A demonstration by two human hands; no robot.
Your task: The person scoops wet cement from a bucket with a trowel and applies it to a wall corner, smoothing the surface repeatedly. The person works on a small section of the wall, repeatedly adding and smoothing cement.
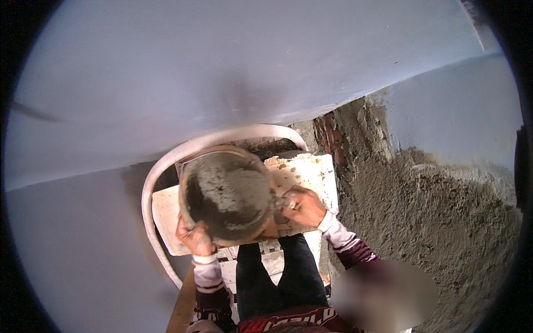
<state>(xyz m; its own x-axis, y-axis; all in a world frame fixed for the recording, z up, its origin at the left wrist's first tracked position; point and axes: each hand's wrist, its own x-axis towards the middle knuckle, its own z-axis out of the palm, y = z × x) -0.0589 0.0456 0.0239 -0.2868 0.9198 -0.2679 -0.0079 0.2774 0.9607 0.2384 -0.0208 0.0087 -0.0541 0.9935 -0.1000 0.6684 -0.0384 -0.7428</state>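
Both forearms reach up from below. The left hand (194, 237) is clamped on the near rim of one round pan (227, 194) of wet grey mortar. The right hand (302, 206) is closed round a small tool at the pan's right edge; the tool is too smeared to make out. The pan sits between the two hands, above one white plastic chair (166, 211). Beyond lies the rough plastered wall (433, 222).

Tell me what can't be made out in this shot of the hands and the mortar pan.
- Right hand, head view: what it grips at the pan rim; the curled fingers cover it.
- Left hand: its fingertips, hidden under the pan's edge.
- Pan's depth: the grey mortar covers its bottom.
- White chair: its legs, hidden below the seat.
- Lower right: a blurred patch.
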